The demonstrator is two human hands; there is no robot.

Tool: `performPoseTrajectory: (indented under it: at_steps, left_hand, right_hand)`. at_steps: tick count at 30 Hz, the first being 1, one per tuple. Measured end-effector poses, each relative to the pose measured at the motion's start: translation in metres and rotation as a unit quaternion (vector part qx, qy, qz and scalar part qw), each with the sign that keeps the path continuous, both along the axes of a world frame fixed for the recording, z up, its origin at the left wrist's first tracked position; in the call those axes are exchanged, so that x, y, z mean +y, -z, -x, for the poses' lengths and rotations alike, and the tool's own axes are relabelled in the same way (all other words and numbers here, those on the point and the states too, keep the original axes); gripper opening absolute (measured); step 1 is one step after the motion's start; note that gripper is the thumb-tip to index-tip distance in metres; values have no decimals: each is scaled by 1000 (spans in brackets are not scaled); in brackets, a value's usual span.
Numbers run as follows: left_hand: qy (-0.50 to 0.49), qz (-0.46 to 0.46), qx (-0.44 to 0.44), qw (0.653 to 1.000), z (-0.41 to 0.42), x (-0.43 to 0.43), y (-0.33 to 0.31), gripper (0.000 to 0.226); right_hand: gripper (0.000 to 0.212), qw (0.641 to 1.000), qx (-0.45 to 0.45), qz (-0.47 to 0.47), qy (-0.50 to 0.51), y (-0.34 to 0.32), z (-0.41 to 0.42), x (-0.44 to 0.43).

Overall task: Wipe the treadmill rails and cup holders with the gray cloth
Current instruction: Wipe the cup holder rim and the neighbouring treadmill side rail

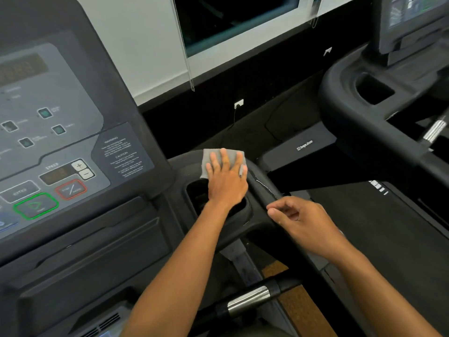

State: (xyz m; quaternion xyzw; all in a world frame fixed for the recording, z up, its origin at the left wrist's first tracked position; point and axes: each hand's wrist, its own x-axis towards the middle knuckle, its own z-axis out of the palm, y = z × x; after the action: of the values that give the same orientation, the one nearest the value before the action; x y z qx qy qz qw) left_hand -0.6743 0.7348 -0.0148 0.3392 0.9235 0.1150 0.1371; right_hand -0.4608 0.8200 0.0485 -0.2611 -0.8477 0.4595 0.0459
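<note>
1. One treadmill console (60,132) fills the left; its right rail (264,188) curves away beside it.
2. Cup holder (199,195) sits just below the gray cloth (211,158), likely next.
3. Left hand (226,176), grip spread flat, pins the cloth on the rail's corner; press evenly, following the curve.
4. Right hand (301,220), loosely curled, holds nothing.
</note>
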Motion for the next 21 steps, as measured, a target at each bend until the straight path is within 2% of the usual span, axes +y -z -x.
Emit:
performPoseTrajectory:
  at_steps: [3, 5, 9, 12, 15, 18, 21]
  left_hand:
    - [97, -4, -1, 995, -34, 7, 0, 57]
    - [106, -11, -5, 994, -32, -2, 4, 57]
    - [-72, -4, -5, 997, 17, -30, 0, 56]
    - [-204, 38, -26, 978, 38, -49, -12, 61]
    - [-265, 36, -38, 963, 36, -52, -14, 69]
    - [-258, -1, -16, 966, 35, -39, -6, 67]
    - [-161, -1, 12, 987, 32, -16, 4, 62]
  right_hand:
    - [7, 1000, -2, -8, 0, -1, 0, 1]
    - [6, 1000, 0, -8, 0, -1, 1, 1]
    - [6, 1000, -1, 3, 12, 0, 0, 3]
    - [6, 1000, -1, 5, 24, 1, -4, 4]
    - [6, 1000, -6, 6, 25, 1, -8, 3]
    - [6, 999, -7, -1, 34, -1, -11, 4]
    - [5, 999, -9, -7, 44, -1, -12, 5]
